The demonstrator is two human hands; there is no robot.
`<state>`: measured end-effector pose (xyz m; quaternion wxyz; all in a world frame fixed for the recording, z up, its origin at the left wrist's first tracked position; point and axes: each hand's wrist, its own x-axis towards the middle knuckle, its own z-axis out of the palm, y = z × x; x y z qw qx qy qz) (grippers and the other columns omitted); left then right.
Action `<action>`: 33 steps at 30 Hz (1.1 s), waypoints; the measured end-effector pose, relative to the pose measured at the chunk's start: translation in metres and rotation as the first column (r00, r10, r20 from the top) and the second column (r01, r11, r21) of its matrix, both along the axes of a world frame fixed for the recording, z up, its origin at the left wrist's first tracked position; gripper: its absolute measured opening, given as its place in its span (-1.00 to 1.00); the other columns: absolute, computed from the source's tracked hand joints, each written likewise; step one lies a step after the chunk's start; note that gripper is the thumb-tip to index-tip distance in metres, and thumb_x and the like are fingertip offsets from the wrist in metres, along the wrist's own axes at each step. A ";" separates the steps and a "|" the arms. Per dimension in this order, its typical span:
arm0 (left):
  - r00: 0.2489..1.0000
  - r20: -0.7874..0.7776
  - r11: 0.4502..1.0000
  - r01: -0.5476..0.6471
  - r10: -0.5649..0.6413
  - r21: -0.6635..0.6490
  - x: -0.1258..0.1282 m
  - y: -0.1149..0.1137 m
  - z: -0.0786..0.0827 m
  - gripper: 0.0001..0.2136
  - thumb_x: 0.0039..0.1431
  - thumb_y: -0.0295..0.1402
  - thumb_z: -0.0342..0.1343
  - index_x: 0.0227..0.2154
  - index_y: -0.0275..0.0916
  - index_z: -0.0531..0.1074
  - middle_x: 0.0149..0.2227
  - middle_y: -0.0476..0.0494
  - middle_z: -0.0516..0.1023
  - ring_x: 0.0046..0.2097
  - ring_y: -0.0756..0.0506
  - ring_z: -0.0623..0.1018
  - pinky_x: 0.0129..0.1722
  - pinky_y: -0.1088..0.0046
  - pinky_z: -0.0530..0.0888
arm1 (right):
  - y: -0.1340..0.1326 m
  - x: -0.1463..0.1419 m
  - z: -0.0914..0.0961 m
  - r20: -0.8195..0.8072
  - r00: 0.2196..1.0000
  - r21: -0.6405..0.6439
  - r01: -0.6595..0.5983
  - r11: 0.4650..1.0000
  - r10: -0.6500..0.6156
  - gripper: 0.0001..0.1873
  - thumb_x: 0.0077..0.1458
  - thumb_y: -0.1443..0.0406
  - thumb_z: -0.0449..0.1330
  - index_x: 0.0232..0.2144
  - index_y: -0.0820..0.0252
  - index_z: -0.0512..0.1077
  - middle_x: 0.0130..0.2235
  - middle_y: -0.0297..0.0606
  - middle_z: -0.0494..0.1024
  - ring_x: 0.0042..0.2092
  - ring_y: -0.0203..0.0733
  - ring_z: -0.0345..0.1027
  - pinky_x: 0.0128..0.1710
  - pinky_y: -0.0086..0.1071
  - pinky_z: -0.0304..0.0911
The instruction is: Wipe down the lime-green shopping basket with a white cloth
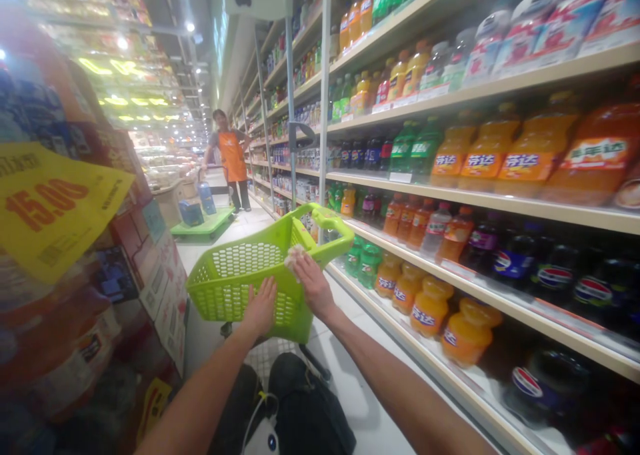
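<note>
Left hand (261, 306) spread flat on green shopping basket (225, 275), 12 o'clock; right hand (313, 281) pinches white cloth (294, 255) at rim.

your hands on a green basket (235, 275) in a drinks aisle
your left hand (261, 306) lies flat, fingers spread, on the near wall of the tilted basket, while your right hand (313, 283) grips a pale cloth (294, 255) against the rim, just below the handle (330, 223). shelves (500, 201) of bottled drinks run along your right, with orange bottles (430, 311) low beside you. a yellow price sign (50, 208) hangs at your left. down the aisle a person (233, 158) in an orange apron stands by a green trolley (203, 227).
</note>
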<state>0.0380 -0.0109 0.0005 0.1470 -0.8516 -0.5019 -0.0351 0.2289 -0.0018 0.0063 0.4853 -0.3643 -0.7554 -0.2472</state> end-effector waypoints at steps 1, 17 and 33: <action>1.000 0.000 1.000 -0.016 0.016 0.016 -0.004 0.002 0.000 -0.35 -0.03 -0.57 -0.19 0.21 -0.35 -0.08 0.30 -0.20 -0.15 0.29 -0.15 -0.11 0.18 -0.04 -0.09 | 0.005 -0.004 0.004 0.001 1.000 0.003 0.009 1.000 -0.009 -0.46 0.10 0.55 -0.14 0.13 0.28 0.18 0.15 -0.05 0.24 0.28 -0.11 -0.23 0.15 -0.02 0.05; 0.997 0.022 0.998 -0.068 0.068 -0.019 -0.041 -0.001 -0.023 -0.35 -0.04 -0.57 -0.19 0.21 -0.35 -0.07 0.30 -0.19 -0.15 0.29 -0.15 -0.10 0.19 -0.02 -0.10 | 0.006 -0.042 -0.076 0.267 0.957 -0.207 -0.059 0.977 0.114 -0.56 0.12 0.52 -0.08 0.04 0.29 0.29 0.11 -0.04 0.31 0.25 -0.12 -0.10 0.10 -0.08 0.15; 0.978 0.042 0.979 -0.202 0.203 -0.031 -0.092 0.004 -0.037 -0.30 -0.08 -0.63 -0.19 0.22 -0.32 -0.11 0.30 -0.18 -0.20 0.30 -0.16 -0.16 0.19 -0.02 -0.10 | 0.038 -0.110 -0.088 0.331 0.933 -0.308 -0.034 0.951 0.140 -0.56 0.09 0.52 -0.01 0.04 0.30 0.29 0.09 0.00 0.33 0.22 -0.07 0.00 0.12 -0.01 0.08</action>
